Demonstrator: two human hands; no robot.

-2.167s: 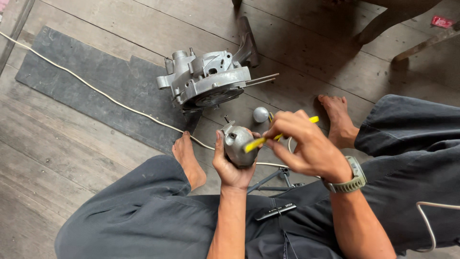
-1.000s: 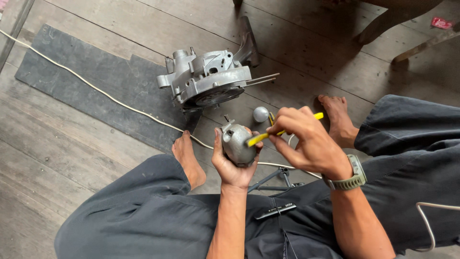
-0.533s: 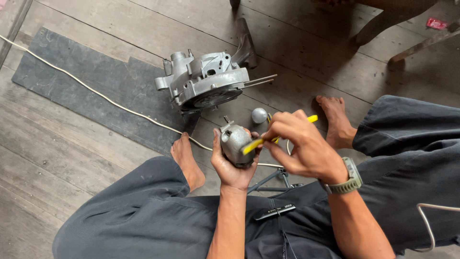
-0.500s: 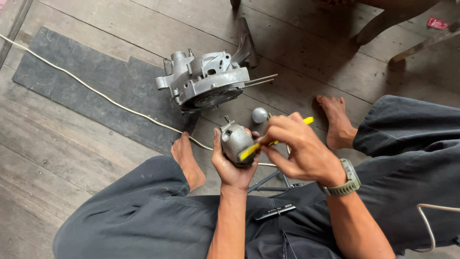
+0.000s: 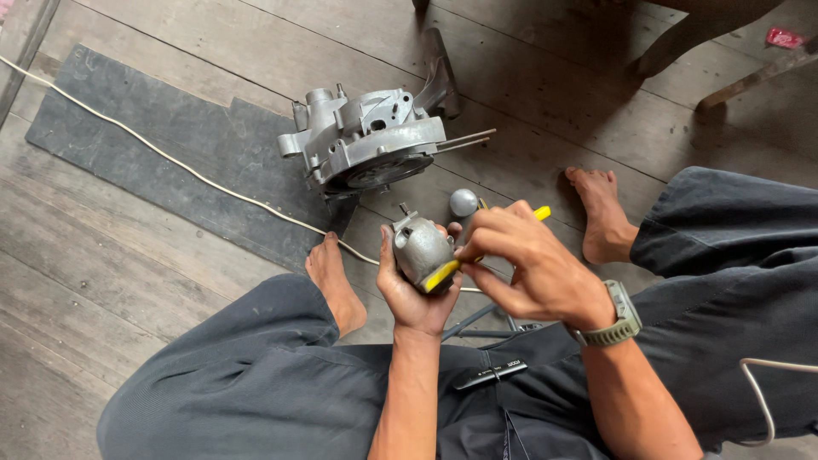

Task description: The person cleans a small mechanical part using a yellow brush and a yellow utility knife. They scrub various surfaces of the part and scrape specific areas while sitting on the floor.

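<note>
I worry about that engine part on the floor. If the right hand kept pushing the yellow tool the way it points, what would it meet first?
The right hand points the yellow tool down-left into the grey metal part cupped by the left hand. That part comes first, then probably the left palm. The engine casing lies off that line.

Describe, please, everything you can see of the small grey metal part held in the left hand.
The small grey metal part is a rounded, dull cast-metal housing with a short stud standing out at its upper left. It sits cupped in the left hand, thumb on its left side, held above the wooden floor between the person's bare feet. The right hand presses a yellow tool against its lower right edge. Its underside is hidden by the palm.
</note>
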